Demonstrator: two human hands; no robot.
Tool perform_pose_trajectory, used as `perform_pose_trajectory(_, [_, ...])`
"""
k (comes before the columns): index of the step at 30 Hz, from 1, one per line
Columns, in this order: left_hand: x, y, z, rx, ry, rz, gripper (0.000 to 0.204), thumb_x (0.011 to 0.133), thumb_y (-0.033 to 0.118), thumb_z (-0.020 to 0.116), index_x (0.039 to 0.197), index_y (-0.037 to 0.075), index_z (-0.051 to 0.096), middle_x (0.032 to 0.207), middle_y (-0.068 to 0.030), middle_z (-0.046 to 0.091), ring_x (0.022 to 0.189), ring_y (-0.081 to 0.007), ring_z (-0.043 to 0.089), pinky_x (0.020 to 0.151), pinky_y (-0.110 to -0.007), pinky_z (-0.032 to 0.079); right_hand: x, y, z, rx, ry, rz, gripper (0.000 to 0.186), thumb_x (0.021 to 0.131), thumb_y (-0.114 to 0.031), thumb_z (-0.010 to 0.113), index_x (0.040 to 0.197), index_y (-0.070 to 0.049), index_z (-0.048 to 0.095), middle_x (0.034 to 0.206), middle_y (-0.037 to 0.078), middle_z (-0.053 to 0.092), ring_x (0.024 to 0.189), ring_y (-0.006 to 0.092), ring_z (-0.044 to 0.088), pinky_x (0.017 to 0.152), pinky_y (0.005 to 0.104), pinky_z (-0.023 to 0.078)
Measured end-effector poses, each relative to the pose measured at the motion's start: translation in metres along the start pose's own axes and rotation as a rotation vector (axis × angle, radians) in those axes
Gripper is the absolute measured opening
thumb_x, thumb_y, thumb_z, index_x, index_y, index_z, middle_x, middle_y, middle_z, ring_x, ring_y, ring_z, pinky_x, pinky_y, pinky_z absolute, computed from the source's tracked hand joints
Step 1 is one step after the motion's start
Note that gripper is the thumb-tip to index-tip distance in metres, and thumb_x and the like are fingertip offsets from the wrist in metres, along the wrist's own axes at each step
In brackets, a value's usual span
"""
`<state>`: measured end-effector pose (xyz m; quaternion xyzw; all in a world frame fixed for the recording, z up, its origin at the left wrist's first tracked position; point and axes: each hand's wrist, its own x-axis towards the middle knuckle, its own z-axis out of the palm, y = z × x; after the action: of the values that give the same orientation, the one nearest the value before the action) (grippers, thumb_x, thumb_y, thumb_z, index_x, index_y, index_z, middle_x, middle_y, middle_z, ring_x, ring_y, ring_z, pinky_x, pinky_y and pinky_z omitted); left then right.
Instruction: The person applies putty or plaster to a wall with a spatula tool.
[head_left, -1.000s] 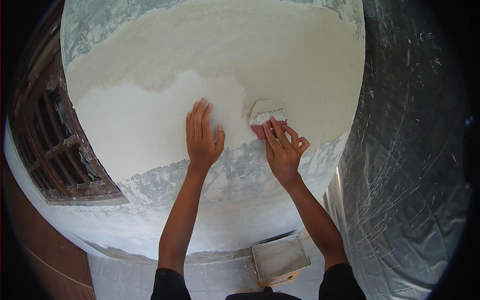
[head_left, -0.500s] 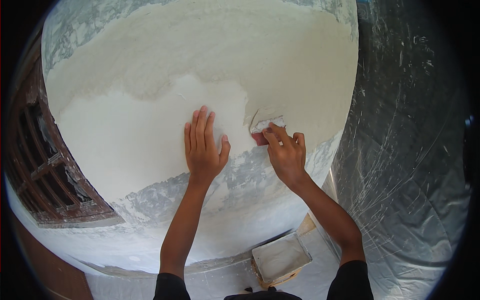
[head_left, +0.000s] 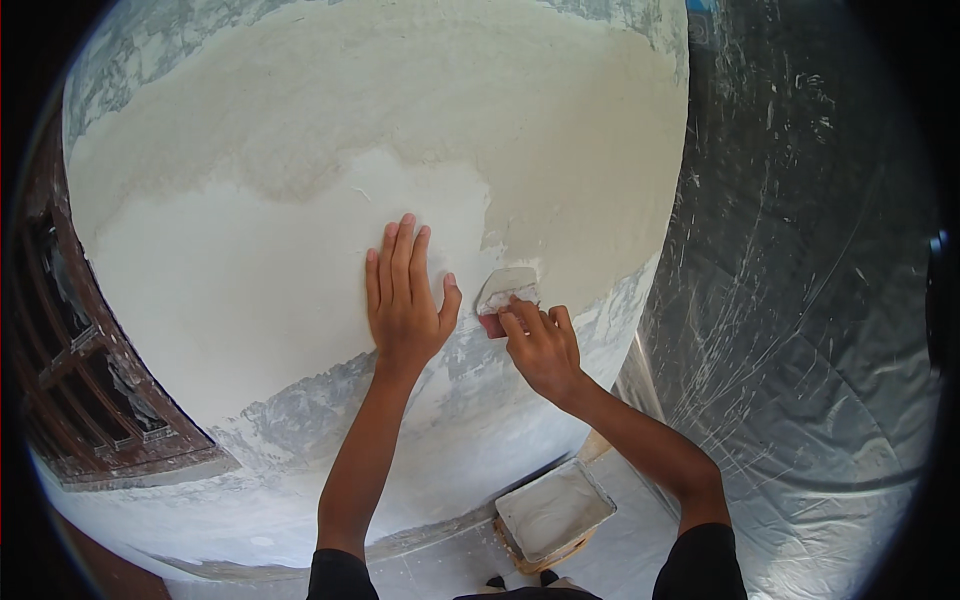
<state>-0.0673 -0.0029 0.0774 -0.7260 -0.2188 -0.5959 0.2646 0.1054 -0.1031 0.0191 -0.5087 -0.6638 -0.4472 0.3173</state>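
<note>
A wall (head_left: 250, 290) partly coated with pale plaster fills most of the view. Smooth white plaster covers its middle, beige plaster lies above and to the right, and a patchy grey band runs below. My left hand (head_left: 402, 305) rests flat on the white area, fingers stretched out and holding nothing. In my right hand (head_left: 540, 350) is a putty knife (head_left: 508, 290) with a reddish handle and a plaster-smeared blade. Its blade lies against the wall near the lower edge of the fresh coat; my fingers cover part of the handle.
A rectangular tub (head_left: 556, 510) of plaster stands below, near my feet. Left is a brown wooden window frame with bars (head_left: 110, 400). Dark plastic sheeting (head_left: 800, 330), splashed with white, hangs beyond the wall's right edge. Pale sheeting (head_left: 450, 565) covers the floor.
My right hand has drawn the putty knife downward and slightly left along the wall. My left hand stays in nearly the same place. The view has shifted a little.
</note>
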Motion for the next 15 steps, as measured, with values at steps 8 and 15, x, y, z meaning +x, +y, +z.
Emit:
perform_pose_trajectory(8, [0.0,0.001,0.003,0.058,-0.004,0.002,0.063,0.086,0.016,0.062,0.144,0.0,0.043,0.152,-0.0173,0.044,0.144,-0.0337,0.038,0.119,-0.054,0.025,0.0,0.034,-0.023,0.07,0.242,0.041,0.031,0.077,-0.009,0.079,0.107,-0.01,0.07,0.118,-0.002,0.069,0.097,0.0204,0.061,0.089,0.0399,0.034])
perform_pose_trajectory(15, [-0.001,0.003,0.008,0.147,0.005,0.015,0.063,0.087,0.017,0.062,0.145,-0.001,0.042,0.153,-0.0176,0.043,0.145,-0.034,0.037,0.119,-0.054,0.024,0.036,0.078,-0.013,0.634,0.412,0.611,0.035,0.092,-0.017,0.073,0.124,-0.006,0.064,0.106,0.009,0.059,0.102,0.0224,0.057,0.09,0.0348,0.041])
